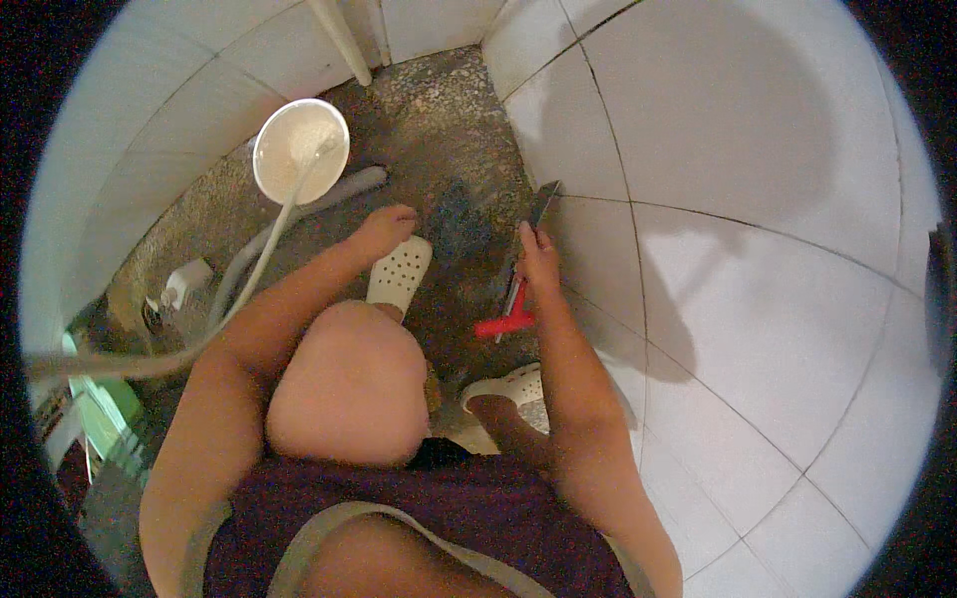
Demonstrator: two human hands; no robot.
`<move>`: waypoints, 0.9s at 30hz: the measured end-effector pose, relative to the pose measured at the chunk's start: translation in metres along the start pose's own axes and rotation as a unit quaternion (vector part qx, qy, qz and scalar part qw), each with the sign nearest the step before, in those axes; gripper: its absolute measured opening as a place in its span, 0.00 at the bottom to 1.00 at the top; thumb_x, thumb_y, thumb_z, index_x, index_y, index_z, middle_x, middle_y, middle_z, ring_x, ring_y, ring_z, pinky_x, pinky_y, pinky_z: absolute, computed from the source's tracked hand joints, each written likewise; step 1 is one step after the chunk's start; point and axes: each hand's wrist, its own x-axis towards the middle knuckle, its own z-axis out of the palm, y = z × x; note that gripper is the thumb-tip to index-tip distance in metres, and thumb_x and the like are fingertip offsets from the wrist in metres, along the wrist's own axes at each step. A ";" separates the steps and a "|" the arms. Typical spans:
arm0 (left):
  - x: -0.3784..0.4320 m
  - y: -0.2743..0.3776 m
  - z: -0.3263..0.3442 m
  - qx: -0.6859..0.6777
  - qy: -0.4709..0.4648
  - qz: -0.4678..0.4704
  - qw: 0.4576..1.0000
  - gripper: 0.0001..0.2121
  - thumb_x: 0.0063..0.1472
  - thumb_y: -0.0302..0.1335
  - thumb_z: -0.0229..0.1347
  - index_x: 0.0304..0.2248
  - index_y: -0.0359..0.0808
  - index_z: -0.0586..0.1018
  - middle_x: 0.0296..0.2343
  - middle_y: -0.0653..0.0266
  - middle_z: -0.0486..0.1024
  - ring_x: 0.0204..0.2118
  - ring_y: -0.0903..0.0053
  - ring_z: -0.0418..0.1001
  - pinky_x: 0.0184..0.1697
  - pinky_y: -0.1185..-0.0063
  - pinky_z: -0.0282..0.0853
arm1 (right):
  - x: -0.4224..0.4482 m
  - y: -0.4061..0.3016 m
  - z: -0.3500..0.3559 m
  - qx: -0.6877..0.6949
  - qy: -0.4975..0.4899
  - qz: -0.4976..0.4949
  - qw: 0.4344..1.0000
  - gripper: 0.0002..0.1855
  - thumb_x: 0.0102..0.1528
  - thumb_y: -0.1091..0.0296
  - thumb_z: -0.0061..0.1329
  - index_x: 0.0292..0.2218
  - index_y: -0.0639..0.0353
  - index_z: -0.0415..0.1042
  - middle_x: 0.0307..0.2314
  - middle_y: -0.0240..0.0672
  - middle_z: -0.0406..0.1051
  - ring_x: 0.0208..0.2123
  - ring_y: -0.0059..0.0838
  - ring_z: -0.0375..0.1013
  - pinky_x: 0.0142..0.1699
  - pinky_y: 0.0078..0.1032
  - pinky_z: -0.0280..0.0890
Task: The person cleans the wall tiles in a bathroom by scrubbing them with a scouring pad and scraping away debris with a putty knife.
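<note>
My right hand (538,258) is closed around a long-handled tool, with its dark flat blade (547,203) up against the tiled wall and the floor edge. A red T-shaped end (505,325) shows below the hand; whether it belongs to the same tool, I cannot tell. My left hand (390,226) hangs just above the toe of a cream perforated clog (401,270), fingers curled, and whether anything is in it is not clear. Left of it, a pale hose (269,250) runs into a round white bucket (301,152).
A grey corrugated hose (351,184) lies on the wet, stained pebbled floor (441,119). At the left are a white plastic bottle (187,284) and a green object (112,404). White tiled walls (748,299) stand close on the right, and a pipe (344,41) rises at the back.
</note>
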 end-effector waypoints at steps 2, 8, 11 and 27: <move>0.011 -0.034 0.009 -0.039 -0.040 -0.009 0.998 0.14 0.54 0.31 0.44 0.38 0.33 0.71 0.26 0.56 0.72 0.28 0.70 0.71 0.31 0.74 0.66 | 0.055 0.041 -0.015 -0.082 0.064 -0.132 0.986 0.23 0.49 0.51 0.47 0.36 0.63 0.66 0.21 0.39 0.66 0.21 0.28 0.65 0.26 0.28 0.58; 0.018 -0.051 0.017 -0.077 0.015 -0.044 0.996 0.13 0.54 0.32 0.44 0.36 0.34 0.71 0.22 0.61 0.71 0.22 0.75 0.69 0.23 0.76 0.64 | 0.060 0.051 -0.004 -0.256 0.158 -0.411 0.861 0.19 0.50 0.56 0.44 0.24 0.68 0.65 0.16 0.48 0.66 0.18 0.45 0.67 0.26 0.37 0.61; 0.016 -0.040 0.010 -0.117 0.024 -0.074 0.990 0.14 0.54 0.33 0.44 0.36 0.33 0.71 0.23 0.62 0.71 0.24 0.75 0.69 0.24 0.76 0.65 | 0.027 0.038 0.011 -0.278 0.150 -0.281 0.906 0.18 0.51 0.58 0.42 0.25 0.68 0.65 0.20 0.54 0.67 0.23 0.53 0.67 0.29 0.40 0.61; 0.027 -0.036 0.016 -0.088 0.013 -0.092 0.992 0.15 0.58 0.36 0.43 0.37 0.32 0.70 0.21 0.59 0.70 0.23 0.71 0.69 0.31 0.76 0.67 | 0.020 0.006 0.037 -0.251 0.113 -0.114 0.955 0.19 0.51 0.61 0.41 0.37 0.72 0.64 0.31 0.56 0.68 0.34 0.54 0.67 0.40 0.40 0.61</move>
